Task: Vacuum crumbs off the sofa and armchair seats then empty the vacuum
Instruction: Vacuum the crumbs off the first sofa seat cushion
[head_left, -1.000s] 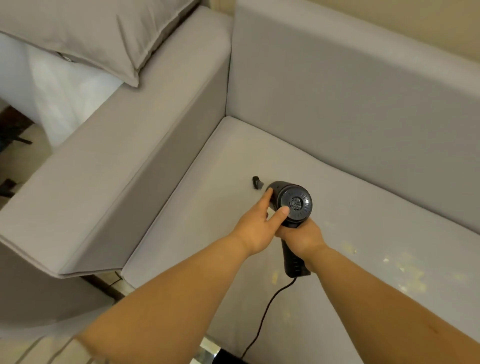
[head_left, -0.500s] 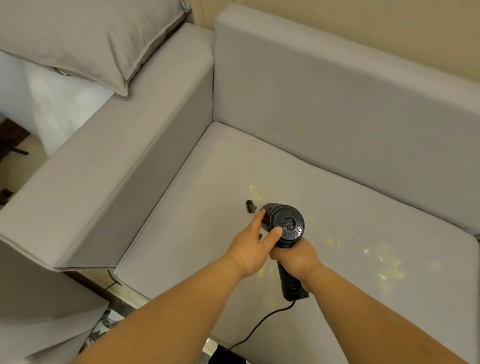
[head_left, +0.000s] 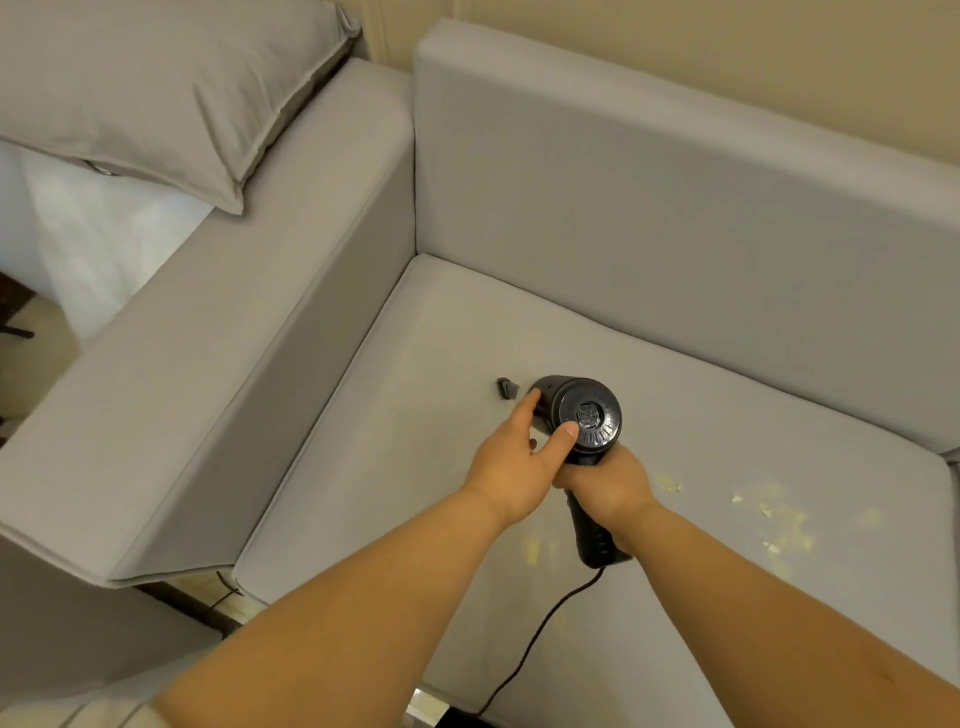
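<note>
A black handheld vacuum (head_left: 587, 415) points down at the grey seat cushion (head_left: 415, 493) of the sofa, its small nozzle (head_left: 507, 388) touching the fabric. My right hand (head_left: 605, 486) grips its handle, which sticks out below the hand. My left hand (head_left: 519, 452) holds the side of the round body, thumb on the rear grille. Pale yellow crumbs (head_left: 774, 519) lie scattered on the seat to the right, and a fainter patch of crumbs (head_left: 535, 548) lies below my hands.
The vacuum's black cord (head_left: 540, 629) trails off the seat's front edge. The sofa's left armrest (head_left: 208, 364) and backrest (head_left: 649, 208) box in the seat. A grey pillow (head_left: 145, 93) lies at the top left, partly over the armrest.
The vacuum and both hands have shifted slightly left and away over the seat; the crumb patch in front of the nozzle half a second ago is no longer visible. My grip is unchanged.
</note>
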